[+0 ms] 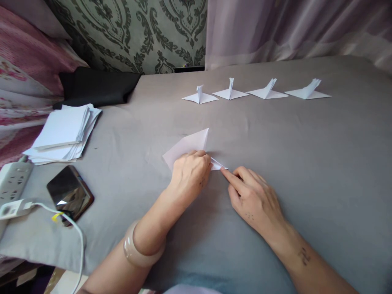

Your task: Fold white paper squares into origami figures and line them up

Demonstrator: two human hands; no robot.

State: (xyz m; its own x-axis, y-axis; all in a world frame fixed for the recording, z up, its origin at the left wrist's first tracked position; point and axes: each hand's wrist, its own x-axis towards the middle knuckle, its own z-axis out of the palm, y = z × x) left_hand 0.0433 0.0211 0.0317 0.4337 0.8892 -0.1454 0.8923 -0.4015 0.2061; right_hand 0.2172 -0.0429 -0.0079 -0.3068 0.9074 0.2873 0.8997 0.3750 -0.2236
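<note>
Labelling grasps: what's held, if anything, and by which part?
Folded paper: left hand covers its near side, pinching or pressing, can't tell which. Right hand doesn't grasp; its index fingertip rests at the paper's right tip.

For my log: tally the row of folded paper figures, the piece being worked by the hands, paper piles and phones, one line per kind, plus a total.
Folded paper figures: 4
Partly folded paper: 1
Paper pile: 1
Phone: 1
Total: 7
</note>
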